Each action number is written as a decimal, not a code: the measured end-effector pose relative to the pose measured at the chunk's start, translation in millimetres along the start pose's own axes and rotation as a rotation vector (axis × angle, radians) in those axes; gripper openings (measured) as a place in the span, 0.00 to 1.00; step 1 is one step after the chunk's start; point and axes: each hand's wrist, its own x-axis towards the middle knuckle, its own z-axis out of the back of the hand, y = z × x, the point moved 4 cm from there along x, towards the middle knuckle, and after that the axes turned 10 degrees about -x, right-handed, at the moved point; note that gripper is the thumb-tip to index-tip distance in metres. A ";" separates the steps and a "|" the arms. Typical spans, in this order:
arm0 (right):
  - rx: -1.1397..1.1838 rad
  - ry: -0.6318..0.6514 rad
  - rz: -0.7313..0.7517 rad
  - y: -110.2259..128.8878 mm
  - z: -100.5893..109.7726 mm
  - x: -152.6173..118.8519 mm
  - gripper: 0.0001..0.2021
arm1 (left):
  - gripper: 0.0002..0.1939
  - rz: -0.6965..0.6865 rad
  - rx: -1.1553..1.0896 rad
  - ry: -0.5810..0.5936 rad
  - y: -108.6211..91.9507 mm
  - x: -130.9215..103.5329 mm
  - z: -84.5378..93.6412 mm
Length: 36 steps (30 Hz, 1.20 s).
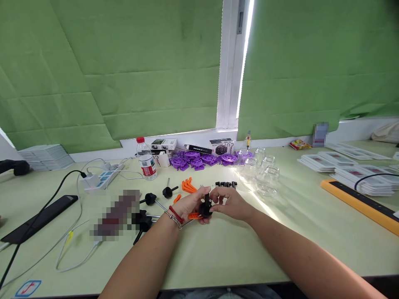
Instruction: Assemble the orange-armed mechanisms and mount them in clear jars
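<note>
My left hand (191, 204) is closed around a black part (205, 209) that has an orange piece (195, 216) and a metal rod attached. The fingers of my right hand (229, 202) pinch at the same black part from the right side. Just beyond the hands lie orange pieces (188, 185) and a row of small black pieces (226, 184). Black knobs with metal rods (151, 199) rest left of my left wrist, one of them a larger black part (143, 221) partly behind the forearm.
Purple plastic parts (197, 159) lie along the back near small boxes. A red-capped bottle (146, 160) stands behind left, glass jars (268, 179) at right. Cables, a power strip (106, 177) and a black device (40, 219) are left; card stacks and an orange-edged bar (358, 204) lie far right.
</note>
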 end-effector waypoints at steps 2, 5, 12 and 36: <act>-0.008 -0.003 -0.003 -0.5 -0.5 -0.3 0.10 | 0.35 0.001 -0.004 0.002 0.5 0.3 0.5; 0.014 0.013 -0.002 -0.8 -2.7 -0.4 0.11 | 0.35 -0.003 -0.009 0.001 1.0 0.7 1.1; 0.055 0.004 -0.010 -0.7 -4.0 0.2 0.10 | 0.33 0.000 -0.001 -0.005 -1.1 -1.3 -1.5; 0.081 0.063 -0.002 -1.7 -10.1 0.0 0.07 | 0.32 -0.009 0.002 0.008 0.4 -0.7 -2.2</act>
